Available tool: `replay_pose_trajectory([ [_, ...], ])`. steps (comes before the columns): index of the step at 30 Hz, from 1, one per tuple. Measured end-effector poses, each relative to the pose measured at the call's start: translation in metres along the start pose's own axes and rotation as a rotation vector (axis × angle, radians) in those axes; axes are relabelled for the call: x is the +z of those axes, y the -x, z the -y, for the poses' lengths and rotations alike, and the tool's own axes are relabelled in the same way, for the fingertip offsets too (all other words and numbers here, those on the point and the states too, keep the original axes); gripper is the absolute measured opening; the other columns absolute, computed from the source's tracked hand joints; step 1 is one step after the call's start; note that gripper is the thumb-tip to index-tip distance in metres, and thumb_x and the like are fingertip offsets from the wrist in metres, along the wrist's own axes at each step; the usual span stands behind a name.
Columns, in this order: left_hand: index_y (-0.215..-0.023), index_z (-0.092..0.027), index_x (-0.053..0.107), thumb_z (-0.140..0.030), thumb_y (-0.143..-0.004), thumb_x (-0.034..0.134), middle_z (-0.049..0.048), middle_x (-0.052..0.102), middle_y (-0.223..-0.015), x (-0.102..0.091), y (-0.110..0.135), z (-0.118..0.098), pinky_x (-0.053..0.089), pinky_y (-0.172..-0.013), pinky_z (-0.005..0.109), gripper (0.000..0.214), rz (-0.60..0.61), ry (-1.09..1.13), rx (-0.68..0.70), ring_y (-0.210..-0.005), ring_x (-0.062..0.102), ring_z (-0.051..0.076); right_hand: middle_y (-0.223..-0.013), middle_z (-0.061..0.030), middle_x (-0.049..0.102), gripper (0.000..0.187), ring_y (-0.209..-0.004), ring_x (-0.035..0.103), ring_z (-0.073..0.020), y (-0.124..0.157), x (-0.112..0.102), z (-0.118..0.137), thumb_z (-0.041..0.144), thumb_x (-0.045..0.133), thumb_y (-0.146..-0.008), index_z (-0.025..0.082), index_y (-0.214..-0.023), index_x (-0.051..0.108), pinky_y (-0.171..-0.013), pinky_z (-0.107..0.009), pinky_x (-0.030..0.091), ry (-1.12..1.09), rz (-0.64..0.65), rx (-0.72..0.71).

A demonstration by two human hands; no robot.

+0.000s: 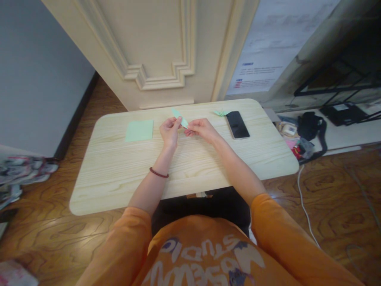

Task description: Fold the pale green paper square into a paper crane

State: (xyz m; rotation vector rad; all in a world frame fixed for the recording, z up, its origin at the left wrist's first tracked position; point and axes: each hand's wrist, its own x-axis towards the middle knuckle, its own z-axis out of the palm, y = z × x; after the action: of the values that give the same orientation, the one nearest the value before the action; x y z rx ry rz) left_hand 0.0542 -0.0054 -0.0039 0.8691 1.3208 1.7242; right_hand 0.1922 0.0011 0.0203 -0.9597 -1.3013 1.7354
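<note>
Between my two hands is a narrow, pointed piece of folded light-green paper (176, 113), held above the far middle of the table. My left hand (170, 132) pinches it between thumb and fingers near its middle. At its lower right end, the fingertips of my right hand (201, 129) close on it. A flat stack or sheet of green square paper (139, 130) lies to the left of my left hand. Right of my hands, a small folded green paper shape (221, 113) rests against the top of a dark phone (237, 124).
The pale wood-grain table (119, 174) has rounded corners and stands against a cream panelled door (160, 39). At the right, a low shelf (345, 133) holds bags and assorted small items. A white cable (303, 206) runs over the wooden floor. Shoes (26, 169) are at the left.
</note>
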Motion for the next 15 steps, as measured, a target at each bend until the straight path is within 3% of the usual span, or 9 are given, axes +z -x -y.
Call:
replay_pose_trajectory([
  [8, -0.071, -0.018, 0.062, -0.043, -0.063, 0.082, -0.0003, 0.065, -0.067, -0.0023, -0.0038, 0.0008, 0.049, -0.062, 0.023, 0.033, -0.025, -0.002, 0.014, -0.062, 0.062, 0.011, -0.069, -0.0054, 0.073, 0.021, -0.063, 0.066, -0.0122, 0.0014, -0.0006, 0.0025, 0.028, 0.083, -0.066, 0.013, -0.075, 0.072, -0.068, -0.025, 0.053, -0.061, 0.053, 0.035],
  [15, -0.07, -0.018, 0.06, -0.041, -0.062, 0.083, -0.0013, 0.065, -0.066, -0.0004, -0.0017, -0.0001, 0.049, -0.062, 0.023, 0.033, -0.023, -0.019, 0.024, -0.061, 0.061, 0.011, -0.063, -0.0025, 0.07, 0.024, -0.056, 0.06, -0.0096, -0.0017, 0.0008, -0.005, 0.033, 0.083, -0.065, 0.014, -0.069, 0.07, -0.059, -0.021, 0.048, -0.013, -0.032, 0.005],
])
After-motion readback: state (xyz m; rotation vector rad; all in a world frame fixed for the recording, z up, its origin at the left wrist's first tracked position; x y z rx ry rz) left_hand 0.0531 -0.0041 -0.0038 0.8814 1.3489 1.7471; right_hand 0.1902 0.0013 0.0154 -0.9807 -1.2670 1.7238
